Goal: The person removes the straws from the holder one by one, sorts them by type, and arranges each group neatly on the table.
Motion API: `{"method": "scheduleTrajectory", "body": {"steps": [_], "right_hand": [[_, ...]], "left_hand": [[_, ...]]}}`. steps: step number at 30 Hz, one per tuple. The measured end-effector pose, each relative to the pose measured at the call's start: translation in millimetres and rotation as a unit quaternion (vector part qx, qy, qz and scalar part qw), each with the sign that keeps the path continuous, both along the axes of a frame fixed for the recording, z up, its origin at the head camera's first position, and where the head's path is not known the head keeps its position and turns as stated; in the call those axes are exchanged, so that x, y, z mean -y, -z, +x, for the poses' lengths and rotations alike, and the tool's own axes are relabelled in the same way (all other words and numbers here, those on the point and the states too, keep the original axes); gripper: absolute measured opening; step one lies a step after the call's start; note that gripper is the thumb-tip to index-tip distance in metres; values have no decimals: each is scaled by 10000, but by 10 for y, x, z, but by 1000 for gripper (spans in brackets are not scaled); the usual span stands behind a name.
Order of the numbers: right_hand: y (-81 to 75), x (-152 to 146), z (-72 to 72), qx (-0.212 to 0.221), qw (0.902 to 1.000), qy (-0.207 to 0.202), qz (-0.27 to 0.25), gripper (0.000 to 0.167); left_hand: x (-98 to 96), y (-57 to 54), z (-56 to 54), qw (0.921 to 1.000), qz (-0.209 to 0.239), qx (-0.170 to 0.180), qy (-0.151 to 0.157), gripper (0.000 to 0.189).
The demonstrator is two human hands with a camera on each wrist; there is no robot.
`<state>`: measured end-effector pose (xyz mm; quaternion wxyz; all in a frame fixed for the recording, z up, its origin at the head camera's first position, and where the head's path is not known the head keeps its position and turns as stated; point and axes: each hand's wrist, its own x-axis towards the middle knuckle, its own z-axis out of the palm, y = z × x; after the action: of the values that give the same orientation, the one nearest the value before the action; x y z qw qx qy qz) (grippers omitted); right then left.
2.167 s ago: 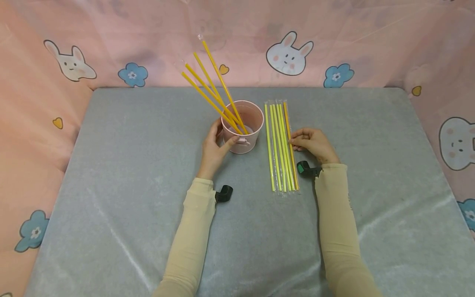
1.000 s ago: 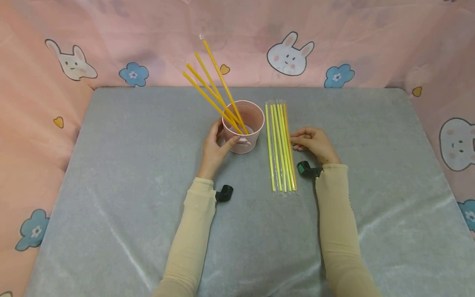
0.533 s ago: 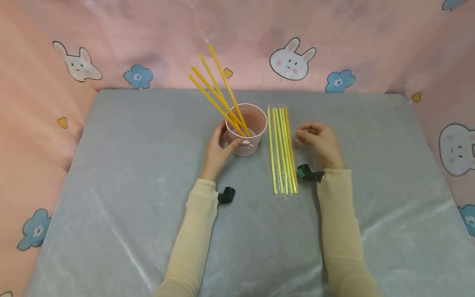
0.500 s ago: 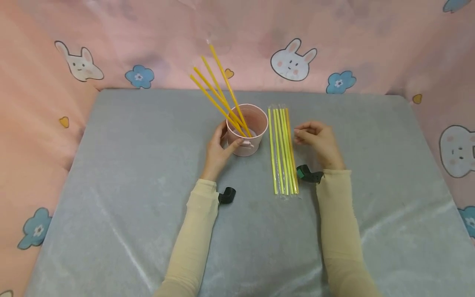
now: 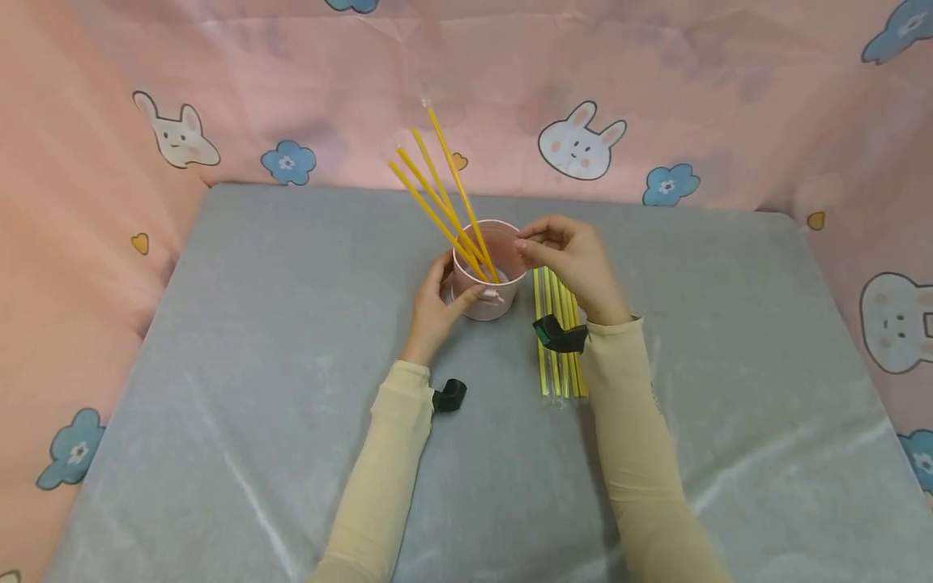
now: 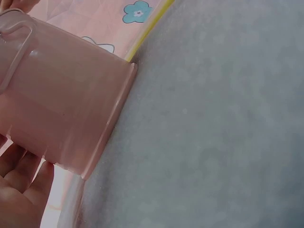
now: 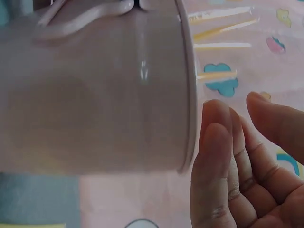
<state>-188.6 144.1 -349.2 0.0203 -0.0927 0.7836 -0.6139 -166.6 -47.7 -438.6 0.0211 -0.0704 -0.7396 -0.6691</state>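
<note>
My left hand (image 5: 430,320) grips the side of a pink bucket (image 5: 484,310), thumb at the front near its handle, fingers around the left side. Several orange straws (image 5: 446,212) in clear wrappers lean left inside the bucket. At the bucket's right rim is my right hand (image 5: 572,259), fingers bent, holding nothing. In the right wrist view its thumb (image 7: 278,123) stands apart from the fingers, just beyond the rim of the bucket (image 7: 104,109). Under that hand and wrist, a row of wrapped yellow straws (image 5: 543,376) lies on the table, partly hidden.
A grey velvety cloth (image 5: 291,340) covers the table. Behind it hangs a pink curtain (image 5: 496,97) with rabbits and flowers, which also lines both sides. Black wrist cameras (image 5: 449,395) stick out from both sleeves.
My right hand nudged the orange straw against the row, let go of it, then lifted and moved left over the row to the bucket's rim. The left hand keeps its grip. The head view tilted slightly.
</note>
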Motion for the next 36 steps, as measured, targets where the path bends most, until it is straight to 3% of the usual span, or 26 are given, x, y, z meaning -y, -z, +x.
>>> {"method": "scheduleTrajectory", "body": {"steps": [9,16,22,28,32,36], "right_hand": [[12,336,-181,-496,9969,140,593,16],[64,463,-262,-811,9859,497,1376,14],[84,516,-270,-966,9671,678,2253,17],[127,569,-246,-1311,9403,656,3073,19],[142,599,-232,-1491,9224,604,3511,17],[135,607,-229,-1433,9224,604,3537,16]], "left_hand": [[6,23,-3,10000,78,-16,53,65],[-1,20,5,9999,106,-41,28,64],[6,26,-3,9999,59,-68,44,68],[7,40,2,10000,65,-15,48,94],[2,21,7,10000,37,40,32,75],[-5,-2,7,10000,0,61,8,66]]}}
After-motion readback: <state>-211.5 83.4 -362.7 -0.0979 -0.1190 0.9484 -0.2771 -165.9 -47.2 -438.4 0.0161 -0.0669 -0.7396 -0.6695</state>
